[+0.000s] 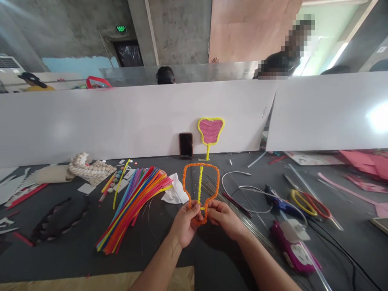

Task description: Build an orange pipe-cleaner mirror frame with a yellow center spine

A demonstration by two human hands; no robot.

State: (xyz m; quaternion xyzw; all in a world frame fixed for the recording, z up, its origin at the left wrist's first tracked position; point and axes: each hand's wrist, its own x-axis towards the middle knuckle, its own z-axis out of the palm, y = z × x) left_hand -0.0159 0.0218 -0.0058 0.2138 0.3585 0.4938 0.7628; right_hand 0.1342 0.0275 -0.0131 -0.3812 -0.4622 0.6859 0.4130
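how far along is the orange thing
The orange outline looks mostly shaped. The left hand and right hand hold its narrow lower end, by a yellow twist. Likely left: a filling, since it's open inside, unlike the pink-filled piece behind.

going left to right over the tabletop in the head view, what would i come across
dark twisted loop → colourful pipe cleaner bundle → orange fuzzy outline → scissors with red and yellow handles → pink sheets

standing person's head (300, 36) pixelated, green sign (121, 28) lettering too small, right-edge phone (381, 223) cut off
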